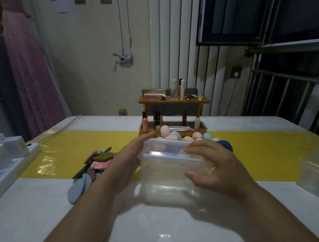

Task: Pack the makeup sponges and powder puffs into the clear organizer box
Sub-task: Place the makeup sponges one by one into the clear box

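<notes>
Now left fingers [144,138] flat against clear organizer box [169,169]; right fingers [199,146] curled over it; sponges [175,135] behind, puffs [99,164] left.

light: dim | wall [89,78]: cream, beyond both hands | curtain [31,76]: pink, far left of left hand [127,160] | window [241,9]: dark, up beyond right hand [213,166] | bars [284,98]: metal, far right of right hand | table [48,211]: white, under both hands | shelf [172,102]: wooden, two tiers, just beyond hands | power strip [8,167]: white, well left of left hand
</notes>
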{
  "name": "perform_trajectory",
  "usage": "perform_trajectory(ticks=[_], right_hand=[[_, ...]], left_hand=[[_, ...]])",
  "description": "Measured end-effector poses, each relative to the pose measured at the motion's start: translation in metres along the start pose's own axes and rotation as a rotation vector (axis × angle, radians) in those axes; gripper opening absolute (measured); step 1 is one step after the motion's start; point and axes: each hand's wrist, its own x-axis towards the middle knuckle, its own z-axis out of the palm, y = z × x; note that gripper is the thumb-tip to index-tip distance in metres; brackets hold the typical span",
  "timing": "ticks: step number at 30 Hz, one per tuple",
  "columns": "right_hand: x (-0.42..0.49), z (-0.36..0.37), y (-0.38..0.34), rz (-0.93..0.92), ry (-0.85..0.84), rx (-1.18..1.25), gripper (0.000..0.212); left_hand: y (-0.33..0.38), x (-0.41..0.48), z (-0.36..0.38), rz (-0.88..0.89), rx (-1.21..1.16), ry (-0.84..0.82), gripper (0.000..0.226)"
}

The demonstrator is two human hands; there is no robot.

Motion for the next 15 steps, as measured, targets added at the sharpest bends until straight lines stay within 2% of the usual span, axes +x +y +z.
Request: perform_trajectory(ticks=[2, 3, 6, 11, 15], right_hand=[[0.001, 0.001, 0.000, -0.015, 0.066, 0.040, 0.041], [0.002, 0.001, 0.000, -0.008, 0.090, 0.050, 0.040], [0.002, 0.001, 0.003, 0.026, 0.143, 0.072, 0.037], [0.004, 0.001, 0.006, 0.006, 0.212, 0.084, 0.037], [0.003, -0.001, 0.010, -0.008, 0.231, -0.053, 0.045]], left_hand=[[-0.004, 0.003, -0.004, 0.074, 0.086, -0.087, 0.100], [-0.008, 0.004, -0.006, 0.106, 0.104, -0.124, 0.105], [-0.017, 0.005, -0.010, 0.133, 0.120, -0.127, 0.090], [-0.020, 0.007, -0.003, 0.191, 0.138, -0.028, 0.072], [-0.020, 0.007, 0.001, 0.189, 0.145, 0.024, 0.083]])
